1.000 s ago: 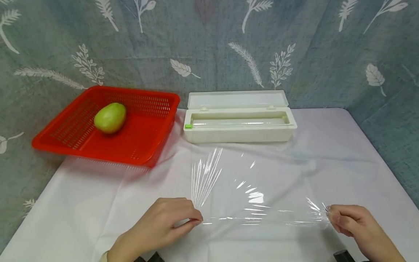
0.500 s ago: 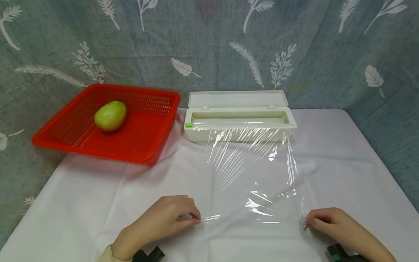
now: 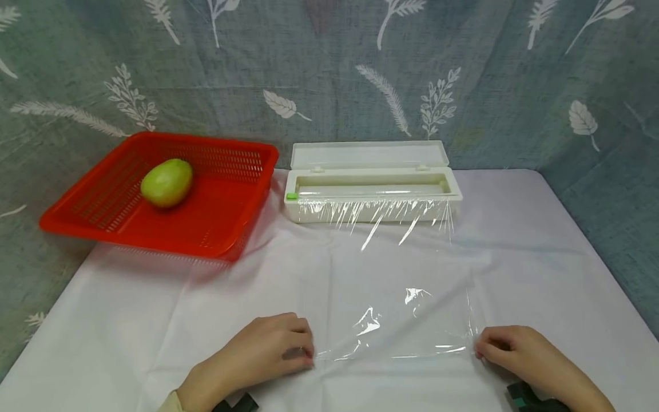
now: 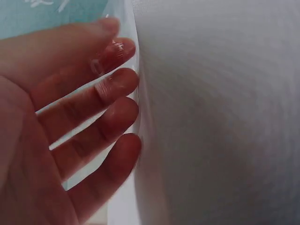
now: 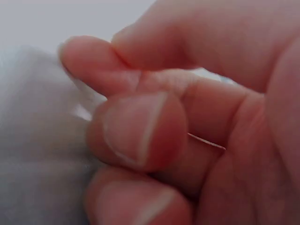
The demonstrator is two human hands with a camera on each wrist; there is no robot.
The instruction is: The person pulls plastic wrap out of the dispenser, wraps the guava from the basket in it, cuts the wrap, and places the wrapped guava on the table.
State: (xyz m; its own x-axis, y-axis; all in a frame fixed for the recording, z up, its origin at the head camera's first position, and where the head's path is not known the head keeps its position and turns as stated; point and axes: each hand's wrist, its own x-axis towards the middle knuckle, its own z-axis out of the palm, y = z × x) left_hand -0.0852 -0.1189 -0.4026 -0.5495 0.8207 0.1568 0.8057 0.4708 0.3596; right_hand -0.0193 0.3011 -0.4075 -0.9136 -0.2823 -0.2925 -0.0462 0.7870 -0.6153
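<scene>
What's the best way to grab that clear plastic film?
Probably pinch the clear film by both corners of its near edge, coming from left and right, where the left hand and right hand are. It spreads thin and wide from the white box, so one grip alone might bunch it.

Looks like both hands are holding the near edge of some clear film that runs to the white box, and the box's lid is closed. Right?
Not quite: the lid of the white box is open, tipped up at its back, as the head view shows. The left hand and right hand do hold the clear film, which runs to the box.
</scene>
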